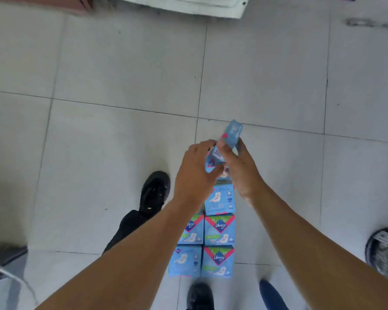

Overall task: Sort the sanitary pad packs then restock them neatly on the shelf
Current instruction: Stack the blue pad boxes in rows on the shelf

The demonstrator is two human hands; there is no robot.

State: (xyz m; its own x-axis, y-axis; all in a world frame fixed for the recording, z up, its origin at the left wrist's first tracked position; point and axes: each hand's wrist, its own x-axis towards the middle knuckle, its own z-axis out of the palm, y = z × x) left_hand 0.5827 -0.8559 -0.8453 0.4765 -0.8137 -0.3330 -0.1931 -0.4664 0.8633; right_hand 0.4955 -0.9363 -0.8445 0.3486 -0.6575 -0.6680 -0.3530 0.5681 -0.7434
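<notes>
Our fingers (222,147) are curled round one blue pack (227,142), which both hands hold in the air near the middle of the frame: the left hand (194,173) grips its lower end from the left, the right hand (240,171) pinches it from the right, thumb across the face. The pack is tilted, its top corner pointing to the upper right, and it hangs above the far end of the rows (207,240) on the floor, touching none of them. We judge the step to be sorting, this pack being turned so we can read its print. To do it well we should keep the hold on the edges, leave the printed face open to view, match it against the fronts below, then set it down square against its like, with edges flush. The soft wrapper will likely dent under a hard squeeze, so a light grip serves. Below our hands the packs lie flat in two columns, touching one another; some show a dark diamond label with green, others a plain pale face. The floor (121,74) is of pale grey tiles with thin dark joints. A black shoe (155,191) stands left of the rows, another (199,295) at the lower edge. A white object (188,5), blurred, lies at the top edge.
</notes>
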